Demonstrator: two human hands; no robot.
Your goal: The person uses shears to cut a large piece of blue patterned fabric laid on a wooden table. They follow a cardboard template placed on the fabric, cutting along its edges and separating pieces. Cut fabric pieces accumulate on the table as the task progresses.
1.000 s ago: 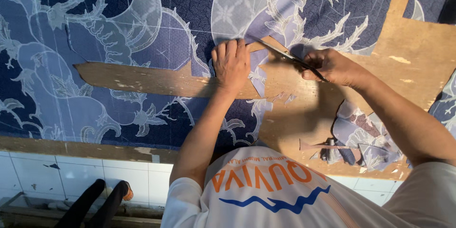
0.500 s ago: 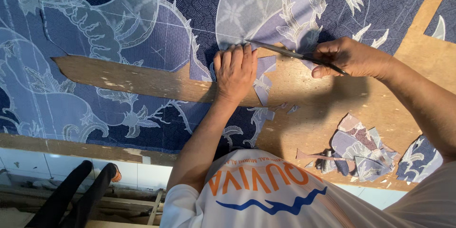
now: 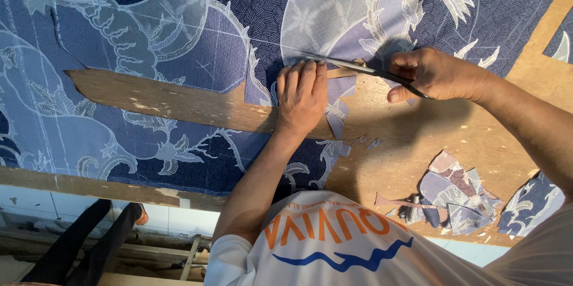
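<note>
A large blue patterned cloth with white leaf and bird designs lies spread over a wooden board. My left hand presses flat on the cloth beside a cut edge, fingers together. My right hand grips a pair of dark scissors, whose blades point left into the cloth just above my left fingertips. A long strip has been cut out of the cloth, and bare wood shows through it to the left of my left hand.
A heap of cloth scraps lies on the board at the lower right, with another patterned piece beside it. The board's near edge runs along the bottom left, above pale floor tiles and dark legs. My white shirt fills the bottom centre.
The view has shifted, so the hands sit higher and further right in it. The scissors have advanced leftward along the cut, and my left hand has stayed pressed on the cloth.
</note>
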